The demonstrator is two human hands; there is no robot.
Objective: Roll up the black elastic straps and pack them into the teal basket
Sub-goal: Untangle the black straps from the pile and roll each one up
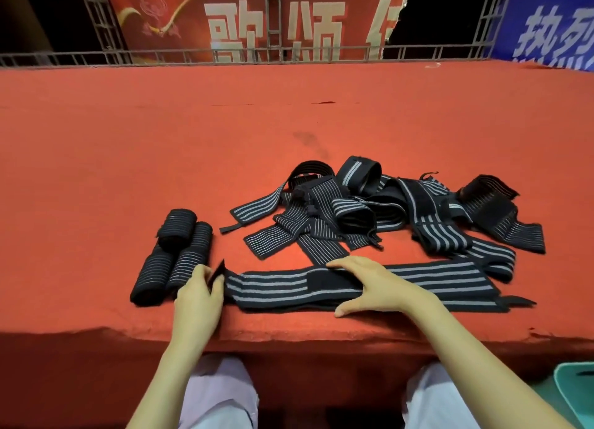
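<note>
A long black strap with grey stripes (283,289) lies flat along the near edge of the red table. My left hand (197,295) pinches its left end, lifting the black tab. My right hand (374,284) rests flat on the strap's middle with fingers spread. Three rolled straps (175,255) sit to the left of my left hand. A tangled pile of unrolled straps (369,210) lies beyond the flat strap. A corner of the teal basket (577,393) shows at the lower right, below the table.
The red cloth-covered table (193,139) stretches far back to a metal truss rail (273,54) with red and blue banners behind it. My knees in pale trousers (221,393) sit under the table's front edge.
</note>
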